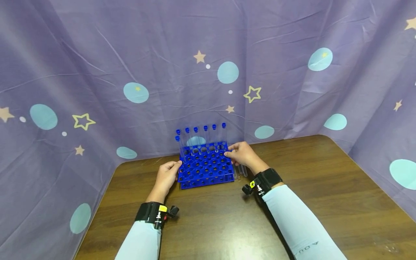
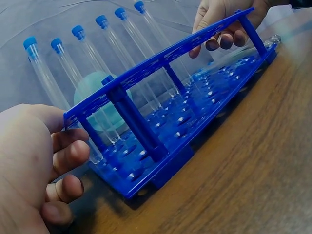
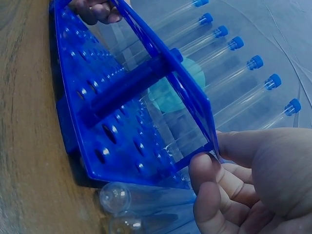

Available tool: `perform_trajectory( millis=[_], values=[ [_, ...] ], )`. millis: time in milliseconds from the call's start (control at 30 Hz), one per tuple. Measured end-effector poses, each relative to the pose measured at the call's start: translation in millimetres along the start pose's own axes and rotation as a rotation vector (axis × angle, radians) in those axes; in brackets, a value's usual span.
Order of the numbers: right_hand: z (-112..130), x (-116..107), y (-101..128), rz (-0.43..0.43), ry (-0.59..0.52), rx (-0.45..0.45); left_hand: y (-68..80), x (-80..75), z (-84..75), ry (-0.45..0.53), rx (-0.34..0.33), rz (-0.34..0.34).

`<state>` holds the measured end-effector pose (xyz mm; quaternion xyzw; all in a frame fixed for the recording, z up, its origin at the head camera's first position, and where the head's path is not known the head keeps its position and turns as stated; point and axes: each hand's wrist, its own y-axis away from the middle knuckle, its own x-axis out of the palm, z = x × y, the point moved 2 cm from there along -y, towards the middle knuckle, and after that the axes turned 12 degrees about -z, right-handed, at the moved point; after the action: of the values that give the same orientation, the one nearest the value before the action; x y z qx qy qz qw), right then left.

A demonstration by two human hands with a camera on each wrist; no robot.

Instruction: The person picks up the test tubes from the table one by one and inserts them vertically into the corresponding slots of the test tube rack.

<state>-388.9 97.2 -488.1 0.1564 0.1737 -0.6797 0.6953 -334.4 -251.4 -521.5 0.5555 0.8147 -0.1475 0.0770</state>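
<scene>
A blue test-tube rack (image 1: 206, 166) stands on the brown table (image 1: 325, 187) near its far edge. Several clear tubes with blue caps (image 1: 201, 139) stand upright in its back row. My left hand (image 1: 167, 177) grips the rack's left end, thumb on the top plate (image 2: 185, 53) and fingers (image 2: 68, 158) curled under it. My right hand (image 1: 242, 155) pinches the top plate's right edge; its fingers (image 3: 209, 185) curl beneath the plate (image 3: 195, 107). Two loose clear tubes (image 3: 146, 197) lie on the table just right of the rack (image 3: 122, 126), under my right hand.
A purple cloth (image 1: 97, 54) printed with stars and pale blue dots hangs close behind the rack and wraps both sides of the table. Bare wood stretches toward me and to the right. The table's rounded corners show at far left and far right.
</scene>
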Motion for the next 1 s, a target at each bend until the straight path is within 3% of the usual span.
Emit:
perform_trajectory(
  millis=[600, 800, 1000],
  values=[
    [-5, -4, -1, -0.007, 0.036, 0.007, 0.4, -0.6, 1.8, 0.015, 0.009, -0.011],
    [-11, -16, -4, -0.079, -0.026, -0.015, -1.8, -0.6, 4.9, 0.028, 0.011, -0.003],
    [-16, -30, -8, -0.149, 0.014, -0.035, -1.8, -1.4, 5.9, 0.033, 0.006, -0.010]
  ],
)
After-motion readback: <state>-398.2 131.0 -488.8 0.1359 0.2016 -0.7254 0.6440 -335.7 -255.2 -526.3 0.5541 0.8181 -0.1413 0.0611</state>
